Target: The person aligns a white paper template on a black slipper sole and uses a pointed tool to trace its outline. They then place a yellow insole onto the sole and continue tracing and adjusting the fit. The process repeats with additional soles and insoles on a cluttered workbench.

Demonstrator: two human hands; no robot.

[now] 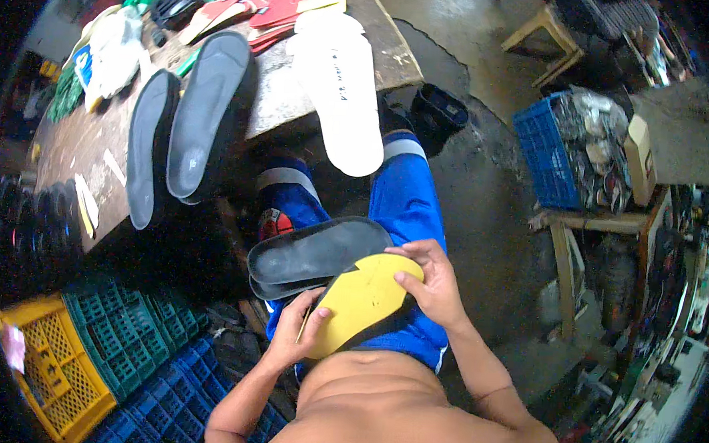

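Note:
Above my lap I hold a yellow insole-shaped sheet in both hands. My left hand grips its near end, with the thumb on top; a thin stick-like thing shows by these fingers, its kind unclear. My right hand pinches the far right end, thumb on top and fingers beneath. A dark edge shows under the sheet; what it belongs to is mostly hidden. Across my blue-trousered thighs, just beyond the sheet, lie stacked black moulded footbeds. A white sole-shaped template with handwriting overhangs the table edge.
More black footbeds lie on the worn wooden table, near red cut pieces and a plastic bag. Yellow, green and blue crates sit at lower left. A filled blue crate stands on a wooden stand at right.

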